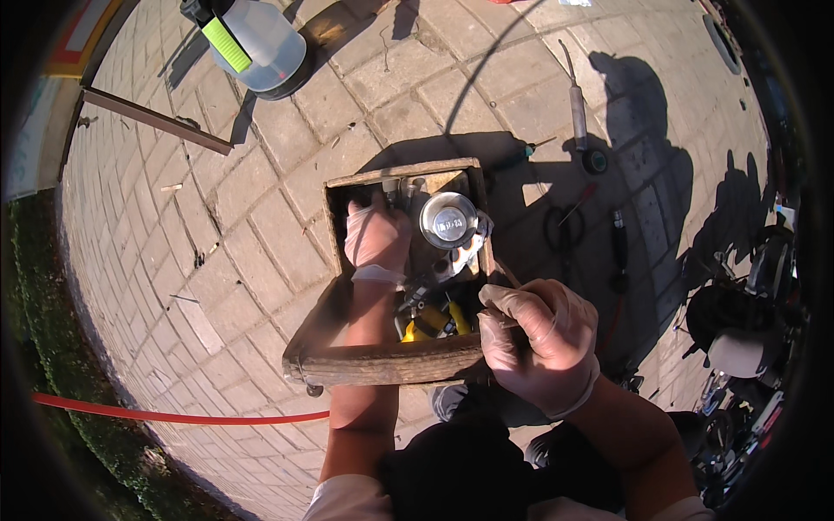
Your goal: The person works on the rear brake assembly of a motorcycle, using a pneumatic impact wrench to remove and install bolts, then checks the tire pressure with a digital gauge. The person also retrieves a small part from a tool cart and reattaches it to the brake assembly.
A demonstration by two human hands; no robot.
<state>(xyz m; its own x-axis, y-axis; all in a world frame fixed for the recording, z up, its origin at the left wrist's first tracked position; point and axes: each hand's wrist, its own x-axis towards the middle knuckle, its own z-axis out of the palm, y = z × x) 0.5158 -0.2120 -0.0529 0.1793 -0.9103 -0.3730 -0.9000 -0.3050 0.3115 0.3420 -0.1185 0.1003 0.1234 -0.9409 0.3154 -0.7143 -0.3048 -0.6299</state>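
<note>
Bearing lettering, round metal piece (449, 221) near left hand (379, 234) in box (443, 359)

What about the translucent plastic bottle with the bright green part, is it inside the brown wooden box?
No, the bottle stands on the grey paving, outside the wooden box that the gloved left hand reaches into.

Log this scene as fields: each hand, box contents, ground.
left hand: gloved, inside the wooden box; fingertips hidden, grip unclear
right hand: gloved, fingers curled, by the box's near right corner; unclear if holding anything
box contents: round metal object, yellow piece, others
ground: paving; spray bottle beyond box, red hose at left
</note>
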